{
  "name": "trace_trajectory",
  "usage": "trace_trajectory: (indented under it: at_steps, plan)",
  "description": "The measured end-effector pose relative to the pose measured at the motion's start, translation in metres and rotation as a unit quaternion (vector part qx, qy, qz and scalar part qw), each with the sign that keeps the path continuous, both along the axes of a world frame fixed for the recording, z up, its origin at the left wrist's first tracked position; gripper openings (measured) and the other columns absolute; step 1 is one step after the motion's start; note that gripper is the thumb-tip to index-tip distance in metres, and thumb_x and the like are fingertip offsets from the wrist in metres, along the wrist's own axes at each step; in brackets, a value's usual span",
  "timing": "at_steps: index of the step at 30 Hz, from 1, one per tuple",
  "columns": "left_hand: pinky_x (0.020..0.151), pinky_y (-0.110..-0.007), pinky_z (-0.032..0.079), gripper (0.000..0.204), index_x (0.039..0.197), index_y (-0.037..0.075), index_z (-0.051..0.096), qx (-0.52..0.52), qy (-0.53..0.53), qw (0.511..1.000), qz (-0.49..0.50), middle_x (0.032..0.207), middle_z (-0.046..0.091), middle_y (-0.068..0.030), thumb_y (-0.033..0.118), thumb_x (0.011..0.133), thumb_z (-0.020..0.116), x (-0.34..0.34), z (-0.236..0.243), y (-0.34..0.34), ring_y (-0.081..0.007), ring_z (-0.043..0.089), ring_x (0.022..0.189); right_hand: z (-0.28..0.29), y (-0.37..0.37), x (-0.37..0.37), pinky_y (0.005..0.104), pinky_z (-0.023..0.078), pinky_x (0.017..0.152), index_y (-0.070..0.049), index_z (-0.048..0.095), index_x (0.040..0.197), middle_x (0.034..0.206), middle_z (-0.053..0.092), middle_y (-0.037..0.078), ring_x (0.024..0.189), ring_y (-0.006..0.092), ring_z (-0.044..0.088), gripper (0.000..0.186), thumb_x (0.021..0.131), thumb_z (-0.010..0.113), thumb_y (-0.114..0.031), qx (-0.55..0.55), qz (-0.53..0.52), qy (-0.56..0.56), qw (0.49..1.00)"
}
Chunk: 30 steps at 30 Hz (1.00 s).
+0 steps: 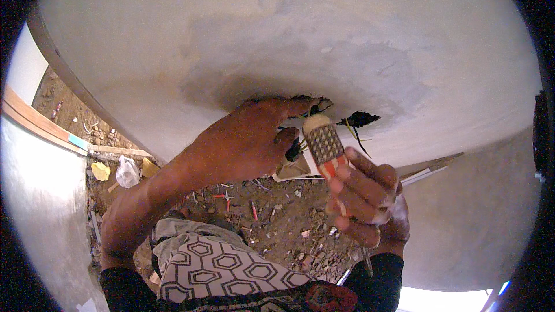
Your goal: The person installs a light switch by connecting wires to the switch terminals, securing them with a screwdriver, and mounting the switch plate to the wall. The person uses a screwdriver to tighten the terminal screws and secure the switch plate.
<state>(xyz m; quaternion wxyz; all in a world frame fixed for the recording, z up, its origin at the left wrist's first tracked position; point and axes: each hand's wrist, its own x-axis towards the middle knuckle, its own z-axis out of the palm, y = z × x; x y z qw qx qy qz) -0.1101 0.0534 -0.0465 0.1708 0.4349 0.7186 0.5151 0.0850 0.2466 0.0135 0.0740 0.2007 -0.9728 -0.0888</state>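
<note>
My left hand (260, 130) reaches to the pale wall (324, 40), its fingertips at a ragged hole. The fingers are bent around something I cannot make out, near thin wires. Just below the thumb hangs a whitish, square-edged plate or box (293, 170), partly covered. In my right hand (367, 193) is a rounded object (324, 141) with a cream tip, a dark checkered band and an orange-red part. It stands tilted close to the left fingertips; its kind is unclear. Beside it, black and yellow wires (354, 130) come out of a second dark hole (363, 119).
Below lies a dirt floor (289, 231) strewn with rubble. Red-handled tools (254, 211) lie on it. A white plastic bag (128, 171) and yellow pieces (100, 171) are at the left. Another wall (474, 214) stands at the right. My patterned clothing (225, 266) shows at the bottom.
</note>
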Motion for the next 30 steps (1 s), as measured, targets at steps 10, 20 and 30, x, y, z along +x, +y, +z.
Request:
trace_trajectory:
  at_steps: [10,20,30]
  plan:
    - [0.075,-0.039,0.052,0.042,0.134,0.005,0.054,-0.039,-0.027,0.999,-0.006,0.103,0.067,-0.0185,0.011,0.093,0.052,-0.001,0.010,-0.001,-0.0262,0.062,0.079,-0.011,0.009,-0.051,0.0411,0.053,0.095,-0.024,0.041,0.123,0.126,0.056,0.006,0.124,0.0355,0.056,0.064,0.074,0.079,-0.004,-0.096,0.209,0.113,0.967]
    - [0.065,-0.036,0.051,0.039,0.129,0.002,0.058,-0.060,-0.214,0.975,0.018,0.088,0.068,-0.0159,0.026,0.099,0.056,0.005,0.040,0.006,-0.0247,0.064,0.067,-0.053,0.006,-0.018,0.0470,0.060,0.091,-0.028,0.041,0.124,0.122,0.055,0.009,0.115,0.0300,0.057,0.033,0.096,0.057,-0.019,-0.274,0.232,0.396,0.845]
    - [0.086,-0.041,0.053,0.030,0.118,0.007,0.067,-0.038,0.138,0.961,0.239,0.110,0.070,-0.0160,0.028,0.099,0.056,0.031,0.007,0.028,-0.0339,0.068,0.098,-0.112,0.034,0.041,0.0459,0.062,0.083,-0.018,0.058,0.107,0.103,0.060,0.021,0.105,0.0366,0.059,0.016,0.098,0.046,-0.021,-0.462,0.192,0.477,0.723]
